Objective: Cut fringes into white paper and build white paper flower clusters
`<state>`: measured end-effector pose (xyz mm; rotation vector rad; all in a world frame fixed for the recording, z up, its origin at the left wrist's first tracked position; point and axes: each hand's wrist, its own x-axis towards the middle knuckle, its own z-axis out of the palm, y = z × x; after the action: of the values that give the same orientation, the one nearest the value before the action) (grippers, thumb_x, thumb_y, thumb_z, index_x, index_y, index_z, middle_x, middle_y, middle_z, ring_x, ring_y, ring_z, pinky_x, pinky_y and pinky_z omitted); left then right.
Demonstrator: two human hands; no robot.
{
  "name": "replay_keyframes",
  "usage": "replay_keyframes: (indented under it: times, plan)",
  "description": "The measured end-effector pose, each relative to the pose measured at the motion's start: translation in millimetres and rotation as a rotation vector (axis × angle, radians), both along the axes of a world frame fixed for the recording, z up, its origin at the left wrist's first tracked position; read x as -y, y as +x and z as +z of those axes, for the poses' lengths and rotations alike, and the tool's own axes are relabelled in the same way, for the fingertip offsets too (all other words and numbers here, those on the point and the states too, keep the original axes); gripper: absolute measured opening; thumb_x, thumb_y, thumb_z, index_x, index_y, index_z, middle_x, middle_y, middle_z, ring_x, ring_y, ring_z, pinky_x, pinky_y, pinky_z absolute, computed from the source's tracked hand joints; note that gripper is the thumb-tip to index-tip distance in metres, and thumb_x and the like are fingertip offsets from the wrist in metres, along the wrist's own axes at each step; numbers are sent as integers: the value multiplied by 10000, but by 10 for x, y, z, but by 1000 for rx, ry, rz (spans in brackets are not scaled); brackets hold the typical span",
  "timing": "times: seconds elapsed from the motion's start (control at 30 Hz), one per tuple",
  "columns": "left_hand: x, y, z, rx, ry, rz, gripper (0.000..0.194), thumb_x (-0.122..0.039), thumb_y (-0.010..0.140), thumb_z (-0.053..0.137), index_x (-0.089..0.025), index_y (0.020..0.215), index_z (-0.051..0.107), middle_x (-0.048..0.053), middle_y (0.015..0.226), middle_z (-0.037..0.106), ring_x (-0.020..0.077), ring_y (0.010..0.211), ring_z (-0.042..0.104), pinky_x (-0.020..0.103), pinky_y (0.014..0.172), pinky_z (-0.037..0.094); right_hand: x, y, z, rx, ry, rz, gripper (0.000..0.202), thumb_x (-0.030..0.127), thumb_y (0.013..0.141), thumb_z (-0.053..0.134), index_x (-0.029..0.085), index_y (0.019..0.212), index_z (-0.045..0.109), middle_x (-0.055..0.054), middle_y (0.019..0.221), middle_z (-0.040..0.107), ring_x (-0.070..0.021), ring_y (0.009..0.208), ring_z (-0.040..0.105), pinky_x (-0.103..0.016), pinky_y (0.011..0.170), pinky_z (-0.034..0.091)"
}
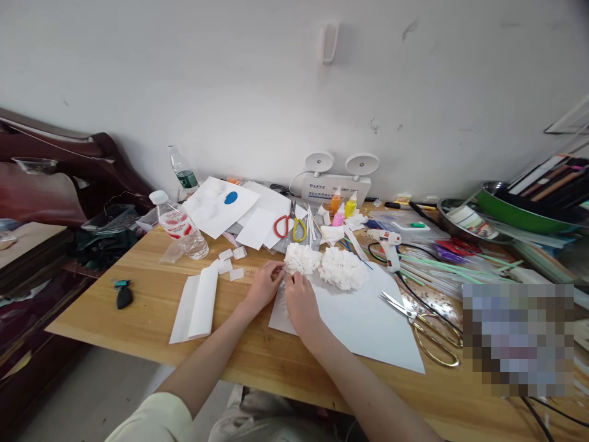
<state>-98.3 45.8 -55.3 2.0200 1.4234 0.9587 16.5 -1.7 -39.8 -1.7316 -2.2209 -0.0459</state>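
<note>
My left hand (267, 281) is closed, its fingertips pinched together at the left edge of a white ruffled paper cluster (302, 258). Just in front of that cluster, my right hand (300, 299) has its fingers curled in. Whatever the fingertips hold is too small or hidden to make out. A second white ruffled cluster (341, 268) rests to the right on a large white sheet (368, 325). Left of my hands lie several small white paper squares (236, 274) and a folded length of white paper (202, 304).
Gold-handled scissors (435, 341) and a white glue gun (390, 250) with its cord lie right. Red-and-yellow-handled scissors (291, 226) lie behind the clusters. A water bottle (181, 227) stands back left, and a black object (124, 298) lies at far left. Paint bottles (350, 205) stand near the wall.
</note>
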Motion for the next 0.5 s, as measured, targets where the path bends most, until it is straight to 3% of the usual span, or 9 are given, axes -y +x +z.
replay_keyframes:
  times: [0.5]
  plan:
    - [-3,-15,-29,-30,26,-18,194,-160,788,480,-172,947,590,61,917,624,168,857,583,323,788,474,-136,-21,-20,-69,-53,-1,271,-14,787,422,59,964,614,-151,879,591,-233,821,545,-333,735,449]
